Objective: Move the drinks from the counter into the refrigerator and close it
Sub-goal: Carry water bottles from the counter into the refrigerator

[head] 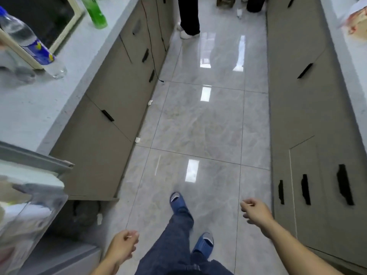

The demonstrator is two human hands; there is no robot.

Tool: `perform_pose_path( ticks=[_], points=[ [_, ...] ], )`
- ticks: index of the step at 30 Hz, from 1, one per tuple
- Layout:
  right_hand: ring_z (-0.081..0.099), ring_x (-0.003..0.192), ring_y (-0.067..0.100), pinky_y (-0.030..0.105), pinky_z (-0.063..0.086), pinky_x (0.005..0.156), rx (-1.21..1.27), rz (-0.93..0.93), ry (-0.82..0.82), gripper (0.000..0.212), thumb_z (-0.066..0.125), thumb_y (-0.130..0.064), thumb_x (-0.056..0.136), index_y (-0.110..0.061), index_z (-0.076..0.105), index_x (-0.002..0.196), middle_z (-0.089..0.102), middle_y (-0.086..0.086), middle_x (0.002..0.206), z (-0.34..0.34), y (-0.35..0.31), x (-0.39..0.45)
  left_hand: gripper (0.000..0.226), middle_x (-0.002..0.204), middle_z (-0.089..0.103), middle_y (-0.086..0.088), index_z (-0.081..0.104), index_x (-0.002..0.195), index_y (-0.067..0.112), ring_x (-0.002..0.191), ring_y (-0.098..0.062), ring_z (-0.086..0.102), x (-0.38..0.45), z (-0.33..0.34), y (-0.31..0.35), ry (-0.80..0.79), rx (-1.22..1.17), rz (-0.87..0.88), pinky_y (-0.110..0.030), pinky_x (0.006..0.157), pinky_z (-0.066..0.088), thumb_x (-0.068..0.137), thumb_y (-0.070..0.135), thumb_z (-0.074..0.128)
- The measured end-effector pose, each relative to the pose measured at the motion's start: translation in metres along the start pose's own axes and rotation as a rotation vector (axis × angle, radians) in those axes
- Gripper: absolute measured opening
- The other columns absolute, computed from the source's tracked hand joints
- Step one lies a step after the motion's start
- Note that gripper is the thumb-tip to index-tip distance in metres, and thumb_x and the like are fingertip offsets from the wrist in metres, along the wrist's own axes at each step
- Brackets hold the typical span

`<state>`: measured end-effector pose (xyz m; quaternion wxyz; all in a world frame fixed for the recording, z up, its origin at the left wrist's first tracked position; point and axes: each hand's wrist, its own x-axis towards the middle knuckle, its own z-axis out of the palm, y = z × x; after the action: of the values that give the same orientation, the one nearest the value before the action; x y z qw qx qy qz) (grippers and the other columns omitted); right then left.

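Hands, left [123,246] and right [256,212], hang loosely curled, holding nothing; next fetch the water bottle [29,42] off the desk [65,80].

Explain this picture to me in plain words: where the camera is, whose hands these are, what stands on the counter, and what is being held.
There is no machine here. The single picture comes from a camera worn on a person's head, looking forward and down. Their left hand and right hand hang loosely curled over the floor; neither has anything in its grip. On the counter at left stand two drinks: a clear bottle with a blue label, and farther back a green bottle. At lower left is the open fridge; its contents are too blurred to name. A second person's legs show at the far end.
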<state>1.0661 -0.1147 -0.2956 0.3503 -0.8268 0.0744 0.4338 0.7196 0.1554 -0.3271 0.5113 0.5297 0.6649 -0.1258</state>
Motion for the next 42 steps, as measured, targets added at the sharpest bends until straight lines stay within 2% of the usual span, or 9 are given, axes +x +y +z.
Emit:
perform_pose_path(
  ticks=[8, 14, 19, 25, 27, 30, 33, 37, 42],
  points=[
    [0.04, 0.055, 0.019, 0.024, 0.031, 0.049, -0.096, -0.041, -0.091, 0.008, 0.057, -0.012, 0.088, -0.013, 0.058, 0.081, 0.05, 0.003, 0.065, 0.027, -0.132, 0.09, 0.014, 0.083, 0.072, -0.015, 0.068, 0.091, 0.006, 0.064, -0.029, 0.062, 0.063, -0.004, 0.063, 0.064, -0.152, -0.124, -0.03, 0.062, 0.049, 0.091, 0.02, 0.066],
    [0.034, 0.052, 0.017, 0.022, 0.023, 0.051, -0.185, -0.031, -0.142, 0.012, 0.058, -0.007, 0.09, -0.011, 0.055, 0.079, 0.045, 0.009, 0.066, 0.045, -0.219, 0.127, 0.016, 0.077, 0.068, -0.015, 0.067, 0.089, 0.001, 0.056, -0.023, 0.055, 0.099, -0.034, 0.148, 0.056, -0.267, -0.127, -0.024, 0.055, 0.041, 0.091, 0.016, 0.062],
    [0.043, 0.048, 0.019, 0.022, 0.032, 0.049, -0.327, -0.054, -0.134, 0.015, 0.064, -0.009, 0.091, 0.002, 0.06, 0.083, 0.054, 0.013, 0.061, 0.061, -0.283, 0.164, 0.011, 0.08, 0.067, -0.009, 0.065, 0.087, 0.009, 0.065, -0.021, 0.057, 0.119, -0.063, 0.216, 0.101, -0.416, -0.101, -0.023, 0.057, 0.043, 0.092, 0.014, 0.057],
    [0.063, 0.056, 0.027, 0.032, 0.048, 0.058, -0.538, -0.232, -0.092, 0.028, 0.078, -0.003, 0.076, -0.001, 0.064, 0.052, 0.064, 0.015, 0.049, 0.103, -0.366, 0.201, 0.011, 0.081, 0.07, -0.007, 0.067, 0.093, 0.011, 0.065, -0.018, 0.057, 0.133, -0.082, 0.258, 0.187, -0.68, -0.061, -0.025, 0.054, 0.043, 0.096, 0.018, 0.058],
    [0.059, 0.059, 0.026, 0.022, 0.044, 0.057, -0.549, -0.304, -0.09, 0.036, 0.083, -0.001, 0.066, -0.004, 0.056, 0.042, 0.059, 0.012, 0.045, 0.125, -0.396, 0.212, 0.013, 0.077, 0.069, -0.005, 0.068, 0.093, 0.01, 0.063, -0.018, 0.055, 0.137, -0.087, 0.264, 0.214, -0.757, -0.069, -0.025, 0.051, 0.041, 0.095, 0.019, 0.059],
    [0.051, 0.058, 0.021, 0.019, 0.04, 0.064, -0.576, -0.351, -0.231, 0.033, 0.073, 0.02, 0.073, 0.009, 0.055, 0.047, 0.06, 0.019, 0.057, 0.166, -0.442, 0.231, 0.014, 0.072, 0.069, -0.004, 0.069, 0.09, 0.009, 0.06, -0.017, 0.056, 0.141, -0.097, 0.272, 0.282, -0.831, -0.11, -0.026, 0.051, 0.041, 0.092, 0.021, 0.063],
    [0.053, 0.048, 0.003, 0.029, 0.037, 0.07, -0.648, -0.43, -0.318, 0.032, 0.061, 0.026, 0.079, 0.011, 0.058, 0.05, 0.056, 0.004, 0.047, 0.212, -0.493, 0.243, 0.009, 0.07, 0.071, -0.008, 0.071, 0.088, 0.009, 0.057, -0.02, 0.057, 0.14, -0.106, 0.282, 0.398, -0.923, -0.166, -0.029, 0.052, 0.042, 0.09, 0.017, 0.067],
    [0.061, 0.069, 0.024, 0.031, 0.046, 0.068, -0.786, -0.495, -0.512, 0.012, 0.072, -0.002, 0.084, 0.0, 0.067, 0.073, 0.068, 0.019, 0.071, 0.274, -0.563, 0.228, 0.005, 0.069, 0.072, -0.01, 0.071, 0.089, 0.01, 0.057, -0.023, 0.059, 0.14, -0.121, 0.309, 0.553, -0.992, -0.194, -0.032, 0.055, 0.044, 0.089, 0.013, 0.067],
    [0.058, 0.062, 0.014, 0.024, 0.048, 0.066, -0.88, -0.83, -0.916, 0.01, 0.068, -0.012, 0.089, -0.021, 0.068, 0.084, 0.061, -0.004, 0.065, 0.358, -0.621, 0.166, 0.011, 0.084, 0.075, -0.002, 0.07, 0.094, 0.028, 0.073, -0.019, 0.07, 0.134, -0.175, 0.357, 0.807, -1.004, -0.122, -0.029, 0.06, 0.056, 0.093, 0.019, 0.064]
  ],
)
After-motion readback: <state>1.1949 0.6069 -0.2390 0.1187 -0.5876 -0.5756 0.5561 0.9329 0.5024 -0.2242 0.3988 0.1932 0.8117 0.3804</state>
